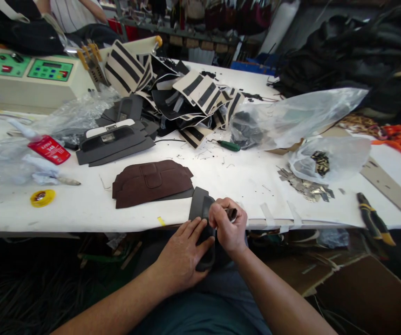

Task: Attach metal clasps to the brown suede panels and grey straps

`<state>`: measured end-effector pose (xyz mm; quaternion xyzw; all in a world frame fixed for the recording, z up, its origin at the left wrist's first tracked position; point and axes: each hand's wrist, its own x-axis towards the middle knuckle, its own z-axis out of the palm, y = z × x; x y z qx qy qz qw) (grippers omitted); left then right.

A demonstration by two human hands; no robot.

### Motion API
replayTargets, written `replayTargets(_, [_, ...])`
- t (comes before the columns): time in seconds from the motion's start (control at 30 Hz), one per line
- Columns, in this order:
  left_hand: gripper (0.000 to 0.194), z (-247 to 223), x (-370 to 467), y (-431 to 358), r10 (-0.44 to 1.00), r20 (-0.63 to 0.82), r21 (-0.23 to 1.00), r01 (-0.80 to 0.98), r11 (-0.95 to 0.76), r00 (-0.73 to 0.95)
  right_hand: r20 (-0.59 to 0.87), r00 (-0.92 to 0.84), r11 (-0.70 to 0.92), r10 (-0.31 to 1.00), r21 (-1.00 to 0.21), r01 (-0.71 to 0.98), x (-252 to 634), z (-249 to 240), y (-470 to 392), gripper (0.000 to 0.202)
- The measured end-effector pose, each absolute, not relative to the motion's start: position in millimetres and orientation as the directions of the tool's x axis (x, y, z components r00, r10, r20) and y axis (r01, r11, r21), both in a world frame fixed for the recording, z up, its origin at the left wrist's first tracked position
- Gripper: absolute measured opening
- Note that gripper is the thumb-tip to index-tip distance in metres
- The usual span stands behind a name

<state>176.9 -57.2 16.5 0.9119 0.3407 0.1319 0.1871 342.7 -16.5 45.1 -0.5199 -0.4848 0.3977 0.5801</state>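
Observation:
A dark grey leather bag panel [198,203] lies partly over the table's front edge, its lower part hanging toward my lap. My left hand [182,253] rests palm-down on it, fingers stretched and spread. My right hand [228,225] is closed in a fist around a brown-handled tool [232,214]; only the handle's end shows. Its working tip is hidden, and I cannot tell whether it touches the panel. Just beyond my hands lies a brown leather bag panel [151,182] with a tab, on top of a grey piece.
Grey panels [119,144] and striped panels [200,93] are piled behind. To the left are a red glue bottle [51,148] and a yellow tape roll [43,198]. A green-handled tool [228,145], metal plates [307,186], a plastic bag [329,158] and pliers [373,216] lie rightward.

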Motion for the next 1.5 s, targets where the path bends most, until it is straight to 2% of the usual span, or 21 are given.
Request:
replayTargets(0.07, [0.070,17.9,177.0,-58.5,0.677,0.116,0.428,0.579,-0.694,0.726,0.191,0.176,0.169,0.966,-0.977,0.132,339.5,42.9,-24.6,0.042])
replayTargets(0.13, [0.071,18.0,177.0,-60.7,0.687,0.126,0.423,0.587,-0.690,0.716,0.164,0.162,0.152,0.973,-0.985,0.087,337.3,43.3,-27.3,0.042])
replayTargets(0.27, [0.068,13.9,176.5,-64.8,0.685,0.157,0.418,0.581,-0.699,0.712,0.050,0.269,0.127,0.962,-0.953,-0.275,342.1,55.4,-16.7,0.043])
replayTargets(0.37, [0.067,11.6,176.2,-65.2,0.683,0.168,0.419,0.576,-0.702,0.711,0.031,0.352,0.187,0.935,-0.889,-0.418,351.8,64.1,1.6,0.041])
replayTargets(0.57, [0.069,14.5,176.8,-62.2,0.694,0.163,0.440,0.578,-0.687,0.701,-0.187,0.352,-0.019,0.917,-0.903,-0.430,357.7,49.3,32.4,0.041])
replayTargets(0.67, [0.067,17.2,177.3,-61.5,0.693,0.148,0.449,0.576,-0.683,0.706,-0.193,0.305,-0.039,0.933,-0.894,-0.446,353.4,43.9,30.8,0.038])
replayTargets(0.77, [0.065,19.4,177.9,-61.1,0.697,0.134,0.452,0.582,-0.676,0.704,-0.089,0.259,0.010,0.962,-0.934,-0.357,346.8,44.0,15.4,0.039])
replayTargets(0.87, [0.064,19.8,178.5,-61.2,0.701,0.138,0.453,0.585,-0.673,0.699,0.095,0.203,0.113,0.975,-0.990,-0.079,339.6,43.7,-7.7,0.038])
replayTargets(0.93, [0.065,19.1,178.5,-61.7,0.702,0.149,0.458,0.581,-0.673,0.697,0.212,0.130,0.197,0.969,-0.973,0.123,336.6,43.9,-19.5,0.037])
replayTargets(1.0, [0.066,18.0,177.9,-62.4,0.701,0.158,0.464,0.575,-0.674,0.695,0.263,0.074,0.243,0.962,-0.947,0.209,336.5,47.9,-24.6,0.037])
replayTargets(1.1, [0.061,16.2,175.8,-63.9,0.702,0.169,0.468,0.571,-0.675,0.691,0.265,0.107,0.255,0.958,-0.962,0.098,341.2,62.5,-23.3,0.039])
replayTargets(1.17, [0.060,15.5,174.6,-64.5,0.705,0.169,0.474,0.570,-0.671,0.689,0.297,0.151,0.304,0.943,-0.953,-0.024,344.6,71.7,-21.6,0.039])
replayTargets(1.23, [0.059,15.4,174.3,-64.2,0.711,0.161,0.486,0.572,-0.661,0.684,0.339,0.150,0.352,0.929,-0.933,-0.070,346.3,73.8,-22.0,0.036])
replayTargets(1.4, [0.062,16.0,176.9,-62.5,0.726,0.131,0.500,0.588,-0.636,0.675,0.324,0.055,0.316,0.944,-0.942,0.113,345.6,50.4,-28.0,0.040])
replayTargets(1.5, [0.061,15.6,178.7,-63.1,0.725,0.134,0.494,0.589,-0.639,0.675,0.334,0.021,0.329,0.942,-0.936,0.123,346.1,40.6,-27.1,0.036])
